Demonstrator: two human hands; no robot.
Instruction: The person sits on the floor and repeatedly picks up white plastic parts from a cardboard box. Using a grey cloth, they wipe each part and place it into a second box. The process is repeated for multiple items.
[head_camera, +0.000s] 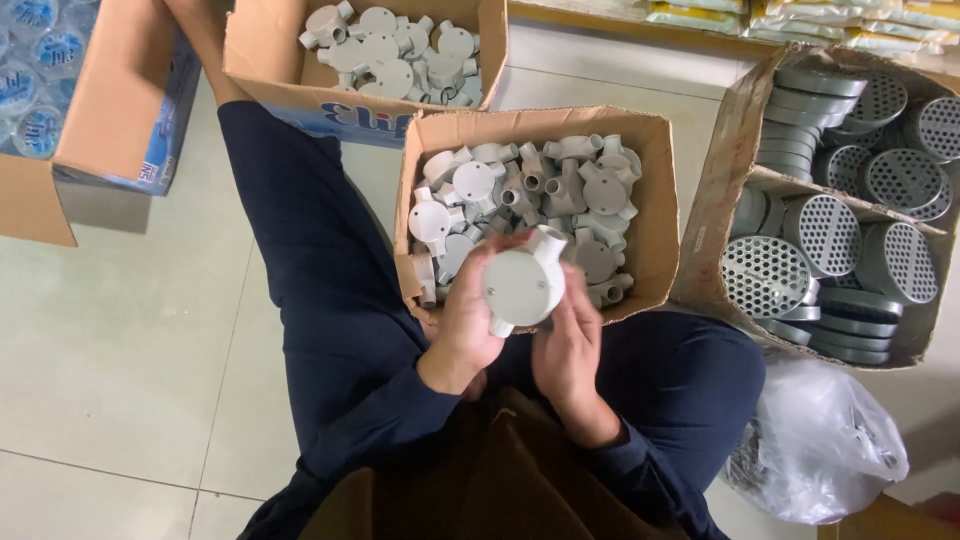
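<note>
I hold a round white plastic junction box (522, 285) with short pipe outlets, its flat face toward me. My left hand (466, 318) wraps around its left side. My right hand (572, 342) supports it from below and from the right. Both hands sit just above my lap, at the near edge of an open cardboard box (655, 180) filled with several more white junction boxes (560, 180).
A second cardboard box (270, 75) of white fittings sits further back. At right, a cardboard box (735, 130) holds stacked round perforated metal discs (765, 275). A crumpled plastic bag (820, 440) lies below it. Bottled water packs (40, 70) stand at far left on the tiled floor.
</note>
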